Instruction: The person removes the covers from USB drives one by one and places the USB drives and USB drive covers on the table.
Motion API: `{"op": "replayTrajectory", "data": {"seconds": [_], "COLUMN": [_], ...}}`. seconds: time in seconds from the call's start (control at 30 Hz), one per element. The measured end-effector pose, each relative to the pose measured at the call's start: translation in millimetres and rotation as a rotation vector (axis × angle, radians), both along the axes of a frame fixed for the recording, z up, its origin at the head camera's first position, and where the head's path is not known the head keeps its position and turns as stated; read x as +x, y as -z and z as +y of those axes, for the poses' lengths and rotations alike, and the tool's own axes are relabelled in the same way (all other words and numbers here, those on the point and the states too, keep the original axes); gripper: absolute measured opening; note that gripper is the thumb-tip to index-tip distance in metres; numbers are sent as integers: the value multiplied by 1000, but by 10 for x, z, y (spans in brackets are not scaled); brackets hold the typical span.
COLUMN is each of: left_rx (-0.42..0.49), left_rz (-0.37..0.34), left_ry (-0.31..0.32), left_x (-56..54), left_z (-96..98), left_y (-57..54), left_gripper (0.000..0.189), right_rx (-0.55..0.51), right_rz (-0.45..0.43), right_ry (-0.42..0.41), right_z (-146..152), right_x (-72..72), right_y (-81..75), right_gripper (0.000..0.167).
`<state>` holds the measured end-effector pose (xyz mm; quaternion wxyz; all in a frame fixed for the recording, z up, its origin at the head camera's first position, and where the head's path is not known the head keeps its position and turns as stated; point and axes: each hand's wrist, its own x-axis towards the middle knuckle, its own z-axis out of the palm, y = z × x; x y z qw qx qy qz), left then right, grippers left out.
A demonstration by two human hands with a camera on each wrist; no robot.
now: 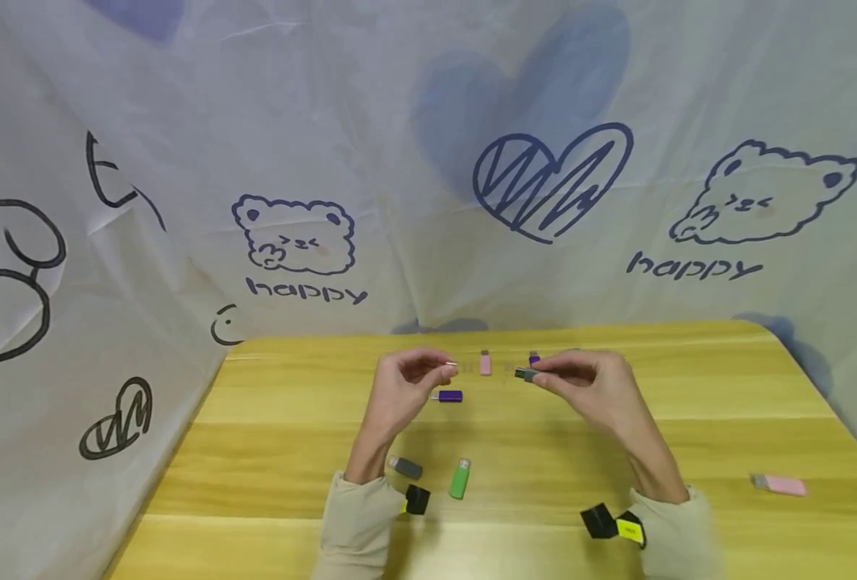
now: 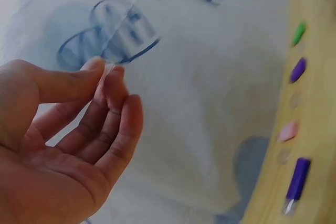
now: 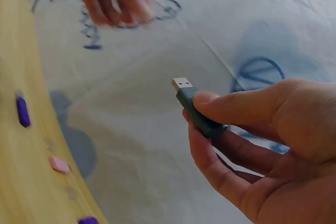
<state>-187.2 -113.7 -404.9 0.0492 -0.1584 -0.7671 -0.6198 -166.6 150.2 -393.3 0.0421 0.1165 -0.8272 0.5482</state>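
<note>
My left hand (image 1: 398,396) is raised over the table and pinches a small clear piece (image 2: 108,70) between thumb and fingertips; it looks like a transparent cap, mostly covered by the fingers. My right hand (image 1: 598,388) holds a dark grey-green USB stick (image 3: 197,111) between thumb and fingers. The stick's bare metal plug (image 3: 182,83) points toward my left hand. The two hands are apart, at about the same height. Below and between them, a purple USB stick (image 1: 450,396) and a pink USB stick (image 1: 485,364) lie on the table.
On the wooden table (image 1: 276,419) lie a grey USB stick (image 1: 407,467) and a green one (image 1: 459,479) nearer me. Another pink stick (image 1: 784,485) is far right. A second purple stick (image 1: 534,359) is partly behind my right hand. A printed cloth (image 1: 414,161) hangs behind.
</note>
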Motion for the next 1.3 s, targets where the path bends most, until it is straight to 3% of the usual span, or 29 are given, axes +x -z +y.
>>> {"op": "replayTrajectory", "data": {"seconds": [0.07,0.2,0.3,0.43,0.57,0.97,1.13,1.3], "left_rx": [33,45,31,13,-4,-63,-71,-82], "left_rz": [-11,-44,-53,-42,-42,-39,-58,-67], "left_ry": [-20,22,17,6,14,25,28,36], "left_x": [-5,-30,-44,-65,-83,-82,-79,-82], "left_z": [-80,-133,-127,-81,-52,-36,-27,-10], "left_y": [-5,-1,16,41,67,124,138,152], "left_gripper": [8,12,12,13,14,13,12,13], "right_rx": [11,27,63,117,109,134,123,190], "right_rz": [-10,-12,0,18,-46,-148,-240,-294], "right_ry": [21,4,10,78,163,331,348,340], "right_z": [93,161,184,326,533,1004,1113,1171], "right_x": [2,-22,-46,-67,-108,-644,-811,-906], "right_y": [-3,4,29,67,137,543,645,744], "right_gripper": [14,20,24,24,30,30,34,35]}}
